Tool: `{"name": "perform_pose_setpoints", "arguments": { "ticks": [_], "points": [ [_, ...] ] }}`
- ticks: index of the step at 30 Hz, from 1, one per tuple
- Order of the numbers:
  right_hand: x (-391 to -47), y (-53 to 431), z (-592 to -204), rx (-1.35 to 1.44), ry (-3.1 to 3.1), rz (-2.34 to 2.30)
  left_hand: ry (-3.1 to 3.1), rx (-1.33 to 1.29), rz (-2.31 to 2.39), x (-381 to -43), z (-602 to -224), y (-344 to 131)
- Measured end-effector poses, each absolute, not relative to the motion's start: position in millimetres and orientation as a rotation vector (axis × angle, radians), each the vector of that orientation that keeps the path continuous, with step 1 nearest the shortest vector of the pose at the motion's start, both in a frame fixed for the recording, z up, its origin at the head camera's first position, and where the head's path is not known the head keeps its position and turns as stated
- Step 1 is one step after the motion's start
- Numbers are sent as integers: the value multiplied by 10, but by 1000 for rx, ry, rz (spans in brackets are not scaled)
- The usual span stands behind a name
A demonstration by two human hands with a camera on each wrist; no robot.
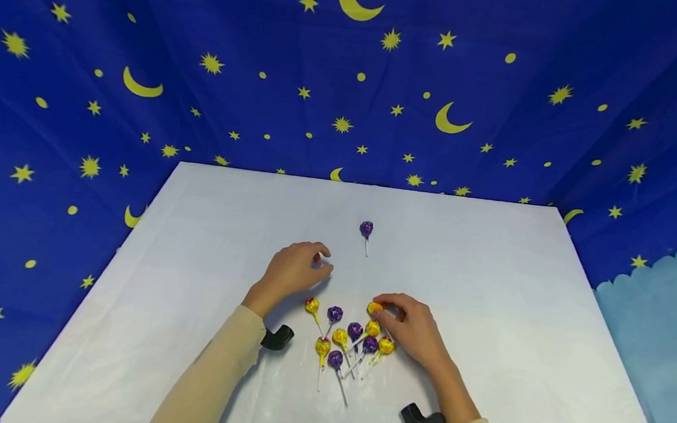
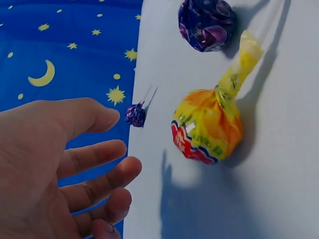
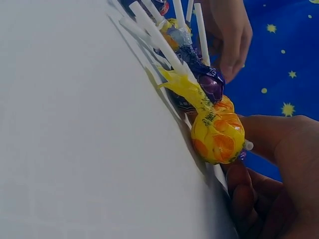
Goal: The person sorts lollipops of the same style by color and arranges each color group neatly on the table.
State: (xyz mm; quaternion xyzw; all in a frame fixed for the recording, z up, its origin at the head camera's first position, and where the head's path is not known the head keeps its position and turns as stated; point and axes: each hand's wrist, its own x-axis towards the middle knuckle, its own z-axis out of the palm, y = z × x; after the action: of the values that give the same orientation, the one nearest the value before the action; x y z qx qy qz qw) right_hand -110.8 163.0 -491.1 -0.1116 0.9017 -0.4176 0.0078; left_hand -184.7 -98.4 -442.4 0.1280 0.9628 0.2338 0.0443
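My right hand (image 1: 415, 328) pinches a yellow lollipop (image 1: 374, 308) between thumb and fingers at the back right of a loose pile. In the right wrist view another yellow lollipop (image 3: 218, 134), orange slices on its wrapper, partly covers those fingertips. My left hand (image 1: 296, 267) hovers over the white table behind the pile's left side, fingers loosely bent around nothing. Nearest to it lies a yellow-and-red lollipop (image 2: 207, 127), with a purple lollipop (image 1: 334, 313) beside it. Farther back, a single purple lollipop (image 1: 366, 228) lies apart, its stick toward me.
Several more yellow and purple lollipops, such as a purple one (image 1: 335, 359) at the front, lie with sticks crossing on the white table (image 1: 226, 217). Blue cloth (image 1: 302, 52) with yellow moons and stars hangs behind. Black wrist mounts (image 1: 278, 338) sit on both arms.
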Motion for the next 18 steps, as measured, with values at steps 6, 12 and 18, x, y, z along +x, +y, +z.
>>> {"name": "perform_pose_setpoints", "arguments": {
  "ticks": [6,12,18],
  "points": [
    [-1124,1630,-4914,-354,2829,-1298,2894,410,749,-1720,-4460,-1079],
    [-1133,1626,-4895,-359,2820,-1289,2877,408,730,-1601,-4524,-1158],
    [-1123,1627,-4894,-343,2820,-1279,2844,425,780,-1492,-4572,-1234]
  ]
}}
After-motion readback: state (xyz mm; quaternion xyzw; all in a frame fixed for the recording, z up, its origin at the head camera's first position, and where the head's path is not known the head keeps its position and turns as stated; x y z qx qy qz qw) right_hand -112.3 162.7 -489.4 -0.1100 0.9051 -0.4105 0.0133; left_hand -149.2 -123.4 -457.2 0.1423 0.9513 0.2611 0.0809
